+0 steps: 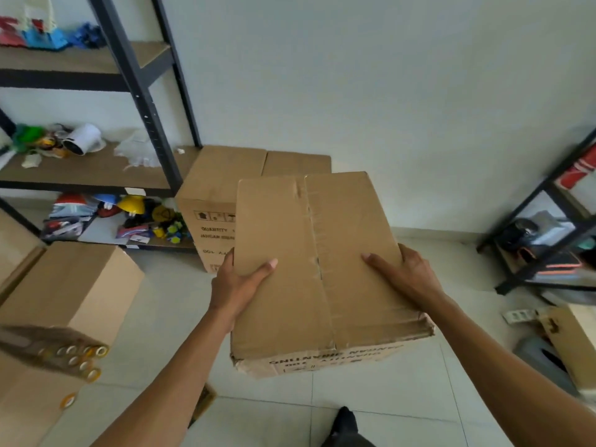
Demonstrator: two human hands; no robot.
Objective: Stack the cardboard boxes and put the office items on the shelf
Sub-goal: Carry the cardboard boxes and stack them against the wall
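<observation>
I hold a taped brown cardboard box (322,262) in the air in front of me. My left hand (237,285) grips its left side, thumb on top and fingers down the side. My right hand (408,274) grips its right side the same way. Behind it a taller printed cardboard box (219,185) stands on the floor against the wall, its top partly hidden by the held box. Another cardboard box (74,285) sits at the left. Several rolls of tape (82,359) lie on a box at the lower left.
A dark metal shelf (96,172) at the left carries a white cylinder (82,138), toys and small clutter. A second shelf (548,250) stands at the right with mixed items. A box (574,343) and a white power strip (519,315) lie at the lower right on the tiled floor.
</observation>
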